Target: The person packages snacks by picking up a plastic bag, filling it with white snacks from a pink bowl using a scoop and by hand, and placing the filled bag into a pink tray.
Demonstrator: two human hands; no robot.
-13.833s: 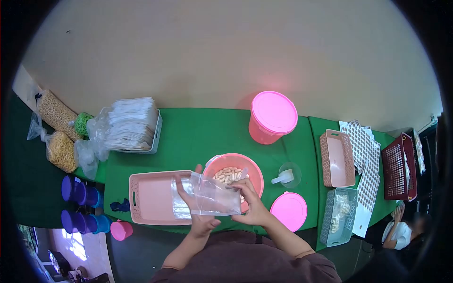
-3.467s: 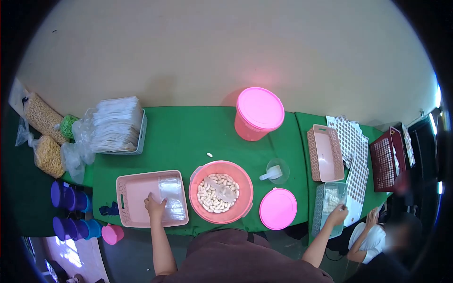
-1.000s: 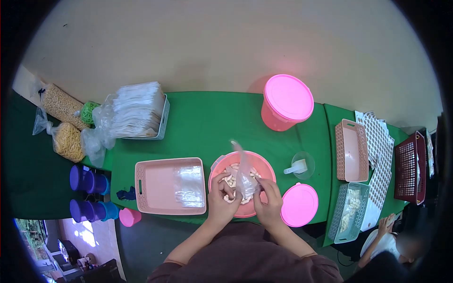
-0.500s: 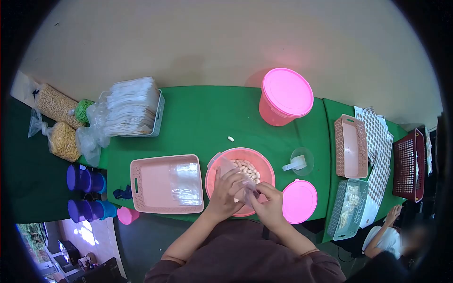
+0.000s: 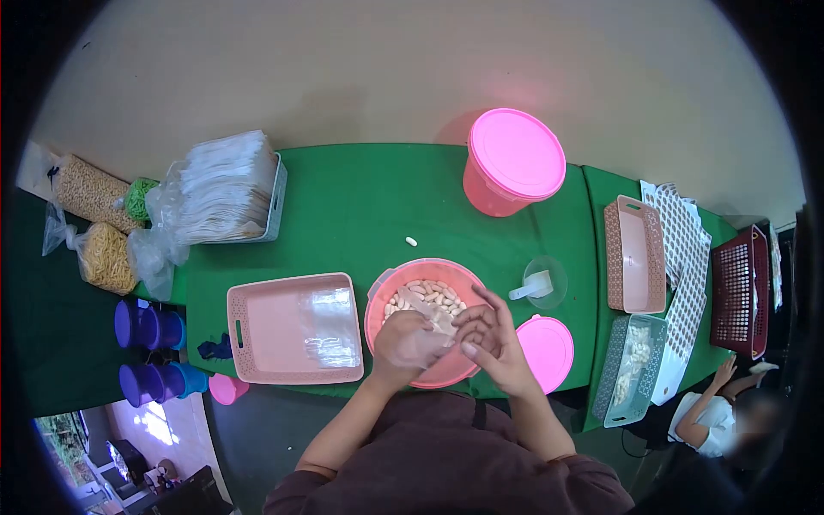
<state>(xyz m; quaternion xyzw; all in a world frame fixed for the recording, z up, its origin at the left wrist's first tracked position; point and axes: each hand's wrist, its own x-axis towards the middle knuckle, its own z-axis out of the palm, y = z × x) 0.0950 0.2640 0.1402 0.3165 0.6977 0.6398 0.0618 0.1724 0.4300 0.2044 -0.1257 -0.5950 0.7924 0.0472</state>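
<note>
A pink tub (image 5: 374, 322) with whitish oblong pieces (image 5: 438, 292) in it stands in front of me. Over its near side my left hand (image 5: 399, 350) is closed on a thin clear plastic bag (image 5: 427, 348). My right hand (image 5: 499, 343) is just to the right of the bag, thumb and fingers apart, palm towards the bag, holding nothing that shows. Part of the tub's contents is hidden behind both hands. One loose white piece (image 5: 411, 241) lies on the green cloth beyond the tub.
Left of the tub is a pink tray (image 5: 270, 335) with clear plastic bags (image 5: 333, 326). At right are a pink lid (image 5: 549, 354), a white scoop (image 5: 530, 289) on a clear dish and baskets (image 5: 635, 369). A lidded pink bucket (image 5: 493, 189) stands behind. Another person (image 5: 708, 425) is at far right.
My hands have moved apart: the right hand has opened away from the bag, while the left still holds it. The view has shifted slightly.
</note>
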